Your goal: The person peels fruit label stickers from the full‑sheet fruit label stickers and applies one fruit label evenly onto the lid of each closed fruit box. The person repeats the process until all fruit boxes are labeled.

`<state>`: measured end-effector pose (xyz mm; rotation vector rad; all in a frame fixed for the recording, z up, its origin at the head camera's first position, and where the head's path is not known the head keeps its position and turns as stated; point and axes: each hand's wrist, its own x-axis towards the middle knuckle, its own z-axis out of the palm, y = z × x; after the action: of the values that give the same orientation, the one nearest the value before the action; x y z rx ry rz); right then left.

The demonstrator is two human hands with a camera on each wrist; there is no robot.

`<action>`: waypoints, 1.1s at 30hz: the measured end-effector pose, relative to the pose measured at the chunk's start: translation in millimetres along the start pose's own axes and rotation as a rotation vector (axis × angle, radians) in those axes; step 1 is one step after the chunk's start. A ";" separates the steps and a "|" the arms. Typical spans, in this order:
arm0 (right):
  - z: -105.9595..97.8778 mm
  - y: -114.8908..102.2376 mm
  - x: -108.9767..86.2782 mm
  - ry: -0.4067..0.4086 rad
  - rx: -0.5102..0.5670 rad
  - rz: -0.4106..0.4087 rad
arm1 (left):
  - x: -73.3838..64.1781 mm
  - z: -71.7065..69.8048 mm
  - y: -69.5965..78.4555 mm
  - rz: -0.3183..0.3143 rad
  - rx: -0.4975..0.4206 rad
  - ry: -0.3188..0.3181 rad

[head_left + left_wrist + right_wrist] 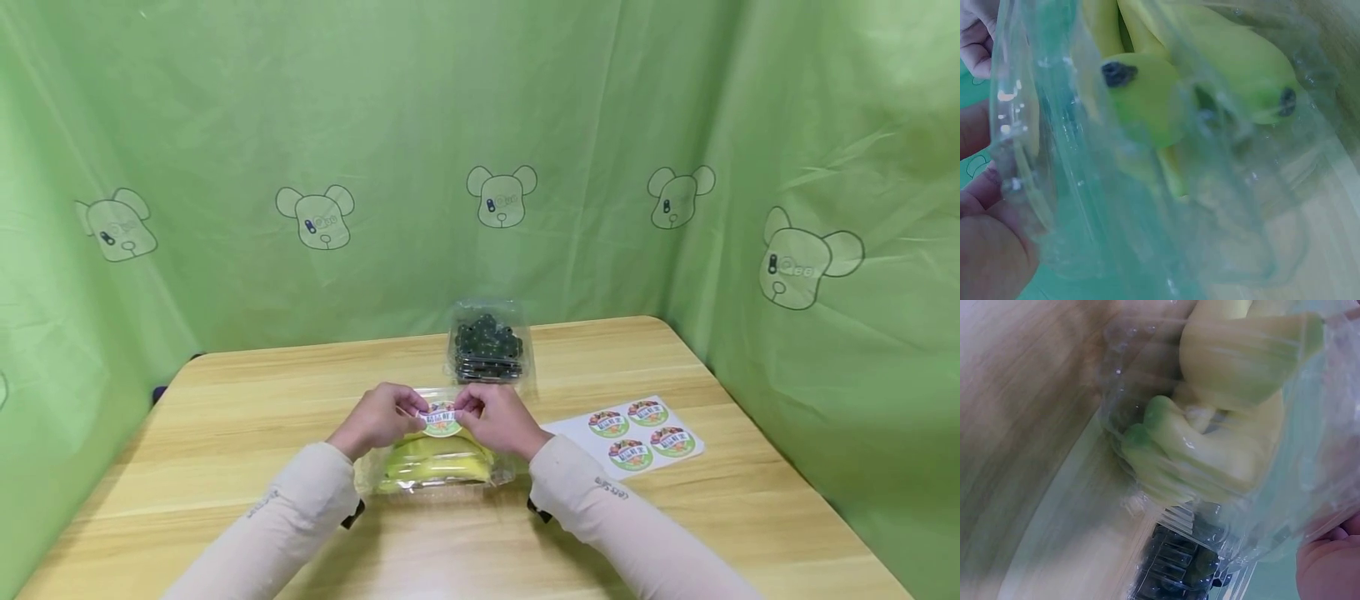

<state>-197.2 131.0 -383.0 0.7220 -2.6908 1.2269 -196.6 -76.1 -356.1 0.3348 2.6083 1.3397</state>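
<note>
A round fruit label sticker (441,421) with a colourful fruit print lies between both hands, close over a clear plastic box (504,477). My left hand (384,415) pinches the sticker's left edge, and its fingers also show beside the plastic in the left wrist view. On the other side, my right hand (498,417) pinches the right edge with thumb and forefinger. Inside the box lie yellow-green bananas (438,462), their dark tips (1120,74) seen through the plastic in the left wrist view. Part of the lid is hidden under the hands.
Behind the bananas, a clear box of dark round fruit (487,342) stands at the table's back edge. A white sheet (581,429) with several matching round stickers (630,454) lies to the right on the wooden table (247,417). Green curtains (405,108) surround the table.
</note>
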 end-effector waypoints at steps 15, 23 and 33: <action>3.2 4.1 0.0 0.025 -0.023 -0.046 | -1.1 2.9 1.6 0.043 0.114 0.018; 4.1 6.0 -0.1 0.023 -0.034 -0.043 | 0.0 5.1 1.9 0.077 0.156 0.023; 3.6 3.2 -1.4 0.035 -0.066 -0.070 | 2.9 7.1 -1.1 0.097 0.218 0.043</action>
<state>-197.1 130.7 -388.0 0.7715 -2.6405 1.1190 -197.6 -70.4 -361.3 0.4754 2.8135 1.1016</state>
